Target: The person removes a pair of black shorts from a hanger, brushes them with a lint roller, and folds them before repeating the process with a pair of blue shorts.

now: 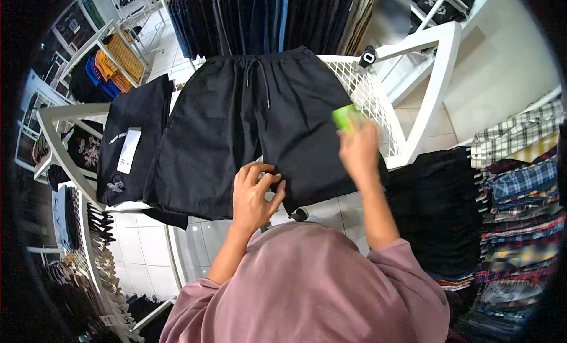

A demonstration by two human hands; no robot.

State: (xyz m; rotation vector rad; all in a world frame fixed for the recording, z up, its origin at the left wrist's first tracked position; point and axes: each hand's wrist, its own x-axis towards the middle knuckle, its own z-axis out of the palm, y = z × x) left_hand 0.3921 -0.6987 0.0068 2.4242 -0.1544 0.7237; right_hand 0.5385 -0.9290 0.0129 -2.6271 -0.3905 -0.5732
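Observation:
Black drawstring shorts (207, 124) lie spread out, waistband at the far side, across a white rack. My left hand (257, 192) is at the inner leg near the hem, its fingers curled in a pinch on the cloth. In my right hand (359, 151) is a bright green object (347, 116), held over the other leg; motion blurs it and its kind does not show. A folded black garment (133, 142) with a white paper tag (129, 149) lies left of the shorts.
White rack frames (434, 95) rise at both sides, with mesh (369, 95) on the right. Trousers (254, 21) hang behind. Plaid shirts (520, 189) and dark garments (434, 207) hang on the right. A black watch-like item (367, 56) is at the rack's back right.

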